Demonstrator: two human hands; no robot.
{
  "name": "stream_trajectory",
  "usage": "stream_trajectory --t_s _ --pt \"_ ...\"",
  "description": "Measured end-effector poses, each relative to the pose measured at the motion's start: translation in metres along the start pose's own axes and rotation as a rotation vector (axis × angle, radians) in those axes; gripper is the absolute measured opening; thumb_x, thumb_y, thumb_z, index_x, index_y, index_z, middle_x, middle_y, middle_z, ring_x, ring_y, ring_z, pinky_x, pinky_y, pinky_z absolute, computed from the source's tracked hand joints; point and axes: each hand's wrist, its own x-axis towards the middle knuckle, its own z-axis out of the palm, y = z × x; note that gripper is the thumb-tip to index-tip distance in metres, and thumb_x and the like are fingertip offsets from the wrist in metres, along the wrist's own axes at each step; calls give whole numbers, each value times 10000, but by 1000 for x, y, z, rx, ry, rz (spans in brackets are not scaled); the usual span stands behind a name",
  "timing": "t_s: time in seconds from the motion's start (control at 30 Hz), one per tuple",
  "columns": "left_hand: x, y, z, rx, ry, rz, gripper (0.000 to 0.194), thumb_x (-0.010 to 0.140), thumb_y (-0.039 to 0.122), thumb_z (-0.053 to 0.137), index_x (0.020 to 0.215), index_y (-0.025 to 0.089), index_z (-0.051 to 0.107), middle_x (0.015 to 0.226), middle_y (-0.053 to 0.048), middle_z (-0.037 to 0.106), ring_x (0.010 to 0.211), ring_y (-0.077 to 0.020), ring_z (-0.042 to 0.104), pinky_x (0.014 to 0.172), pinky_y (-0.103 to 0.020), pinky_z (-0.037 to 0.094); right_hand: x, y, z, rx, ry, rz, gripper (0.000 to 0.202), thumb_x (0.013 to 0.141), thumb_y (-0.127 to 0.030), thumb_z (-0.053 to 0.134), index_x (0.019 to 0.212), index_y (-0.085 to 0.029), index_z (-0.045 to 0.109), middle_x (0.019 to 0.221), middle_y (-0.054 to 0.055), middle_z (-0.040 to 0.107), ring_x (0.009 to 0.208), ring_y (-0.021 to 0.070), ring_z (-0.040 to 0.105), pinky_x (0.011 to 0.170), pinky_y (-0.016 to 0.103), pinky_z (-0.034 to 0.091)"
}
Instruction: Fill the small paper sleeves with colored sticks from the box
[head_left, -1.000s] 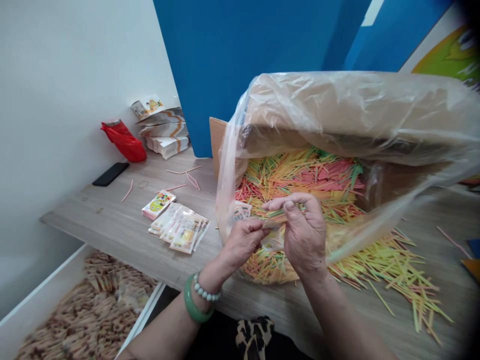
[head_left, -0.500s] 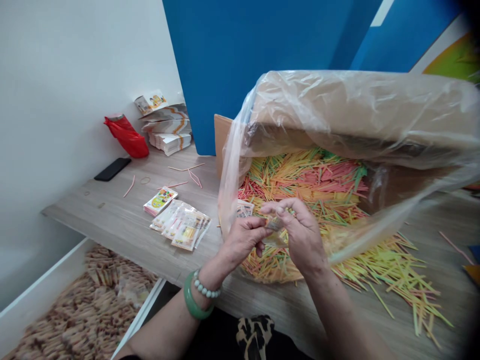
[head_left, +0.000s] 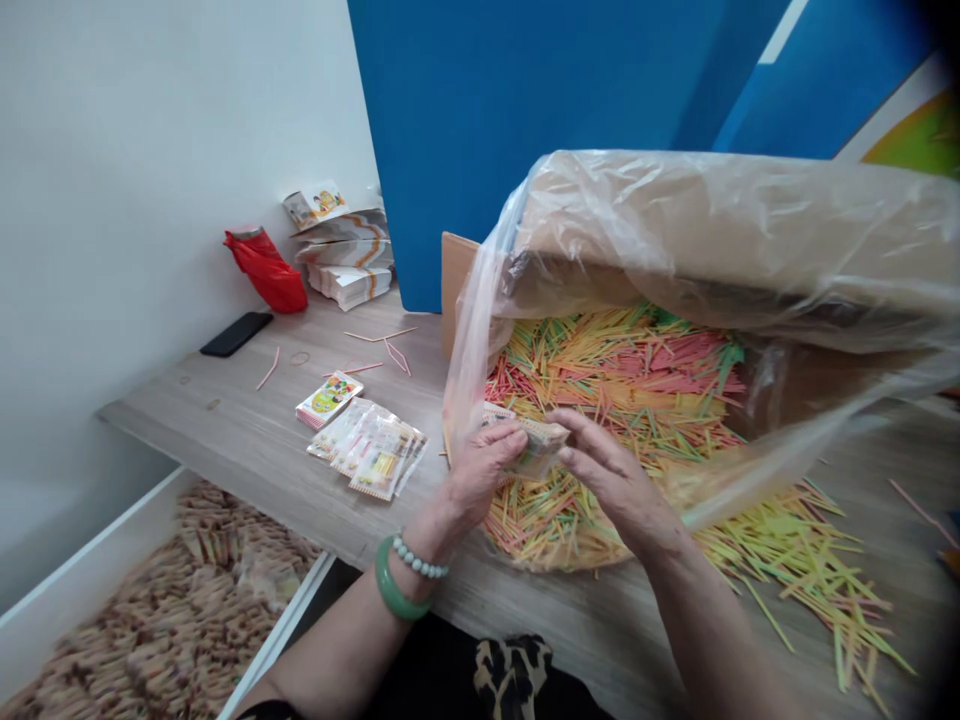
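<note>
My left hand (head_left: 484, 465) pinches a small clear printed packet (head_left: 540, 447) between thumb and fingers, over the mouth of the plastic-lined box. My right hand (head_left: 611, 475) is at the packet's right edge with thumb and fingers apart; whether the fingertips touch it I cannot tell. Below and behind both hands lies a heap of thin coloured sticks (head_left: 600, 370), yellow, orange, pink and green. Another printed packet (head_left: 495, 412) shows partly behind my left hand. To the left, several filled clear packets (head_left: 379, 455) lie fanned beside a stack of printed cards (head_left: 328, 397).
The cardboard box (head_left: 457, 265) lies on its side, its clear liner (head_left: 469, 350) draped outward. Sticks (head_left: 817, 570) spill rightward. At back left are a phone-like black slab (head_left: 236, 334), a red bag (head_left: 270, 275) and stacked cartons (head_left: 349, 285). A white bin (head_left: 90, 555) of brownish packets stands lower left.
My right hand has opened from a pinch and drawn slightly right and down from the packet. My left hand keeps hold of the packet, now more visible. The view has shifted slightly left.
</note>
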Motion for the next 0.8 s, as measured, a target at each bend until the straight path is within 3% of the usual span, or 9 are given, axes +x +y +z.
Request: stream_trajectory --t_s 0.1,0.17,0.27,0.43,0.53,0.63,0.7,0.8 --pt "-4 3 -3 22 -6 18 395 750 520 821 835 139 760 848 -45 667 810 -151 584 786 -278 465 -5 5 5 -27 60 -1 191 814 -412 686 809 -225 727 900 30 739 919 233 663 894 393 511" --pt "-9 7 -3 44 -17 10 376 746 499 829 877 151 772 881 -48 686 837 -159 604 815 -290 486 -8 7 11 -30 153 -2 243 815 -395 664 652 -215 649 718 -2 651 752 194 600 759 348 486" --pt "-20 15 3 119 -23 31 341 744 451 835 945 179 793 971 -61 728 918 -184 643 875 -312 507 -13 10 23 -14 119 -1 229 806 -376 673 641 -219 639 687 -9 616 711 187 559 693 328 445" --pt "-43 34 1 377 38 207 299 829 470 733 789 181 802 921 -91 730 952 -213 642 935 -354 506 -17 11 46 26 -31 -43 207 829 -413 674 717 -241 703 730 6 663 741 217 593 706 358 470" --pt "-53 45 -29 513 229 262 242 803 419 760 716 194 771 811 -51 685 834 -179 604 817 -315 491 -14 12 44 -76 -81 -33 209 833 -434 658 849 -242 737 834 26 721 813 239 643 761 381 485" --pt "-51 50 -75 744 483 246 260 828 402 721 682 187 726 685 -12 586 688 -159 519 684 -299 439 -6 15 30 -303 82 42 189 830 -389 604 874 -234 703 823 31 710 791 234 640 740 370 468" --pt "-43 47 -100 1067 607 293 270 903 330 619 699 183 717 717 -28 574 750 -182 532 732 -316 434 1 16 27 -525 124 104 185 853 -365 545 820 -233 669 782 36 684 749 232 623 696 359 442" --pt "-32 38 -118 1633 656 214 302 976 280 505 809 181 737 873 -92 615 886 -244 568 806 -364 436 14 13 41 -844 54 137 282 918 -419 490 799 -221 652 867 93 703 788 263 639 673 363 421"
